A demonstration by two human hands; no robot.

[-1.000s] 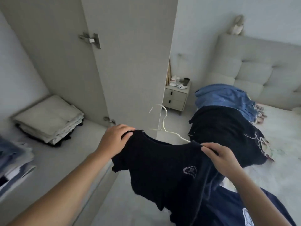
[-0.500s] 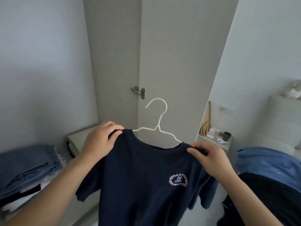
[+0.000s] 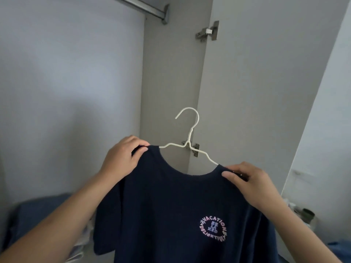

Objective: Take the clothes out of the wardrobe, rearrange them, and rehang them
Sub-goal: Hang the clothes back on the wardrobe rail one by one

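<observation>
A navy T-shirt (image 3: 163, 209) with a round pink "Vacation" print hangs on a white wire hanger (image 3: 188, 137), held up in front of the open wardrobe. My left hand (image 3: 123, 158) grips the shirt's left shoulder over the hanger arm. At the other shoulder, my right hand (image 3: 248, 179) pinches the fabric. The hanger's hook points up and is free. A metal clothes rail (image 3: 144, 7) runs across the top left, well above the hook.
The wardrobe's side panel and open door (image 3: 256, 82) with two metal hinges (image 3: 208, 33) stand behind the hanger. Folded blue clothes (image 3: 38, 215) lie low at the left. A bedside table's top with small objects (image 3: 303, 215) shows low at the right.
I have lifted the shirt on its hanger from low near the bed up in front of the wardrobe, and my view has tilted up so that the rail shows. Both hands keep their grips.
</observation>
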